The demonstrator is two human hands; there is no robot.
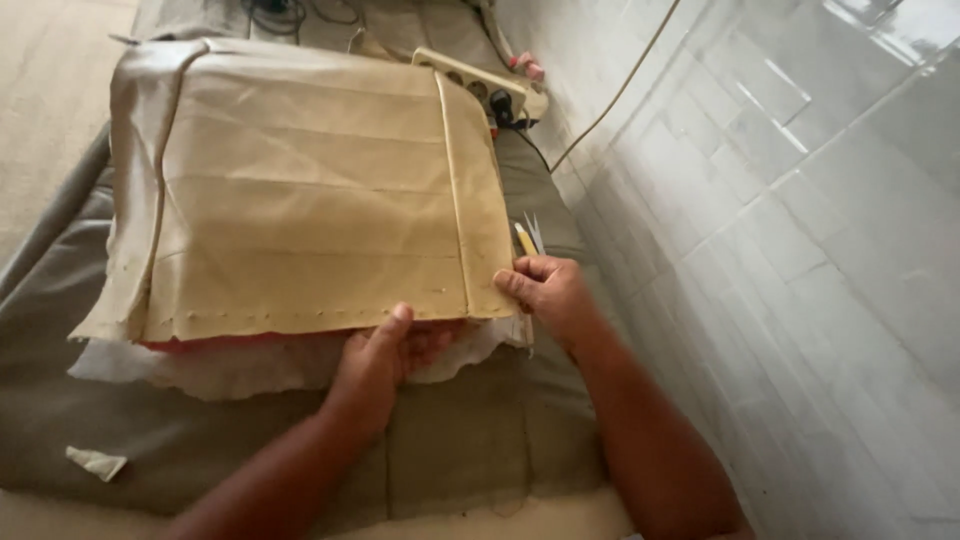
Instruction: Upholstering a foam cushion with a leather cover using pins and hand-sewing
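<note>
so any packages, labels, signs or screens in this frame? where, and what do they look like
None that I can see: no package, label, sign or screen.
Tan fabric cover: middle, squarish with rounded corner, stitched seams, over red and white layers.
Left hand: grip on the cover's near edge.
Right hand: pinches the cover's near right corner.
Power strip: top, behind the cover, long, cream.
White scrap: lower left on the grey cushion, small, crumpled.

The tan cloth [310,190] is looking matt and creased, with stitched seams. Under it, white wadding [230,365] is showing fluffy and a red layer [230,341] is peeking out. The grey mat [460,440] is looking like soft, dull fabric. The wall tiles [800,200] are gleaming glossy and smooth. The power strip [480,85] is looking like plastic.
</note>
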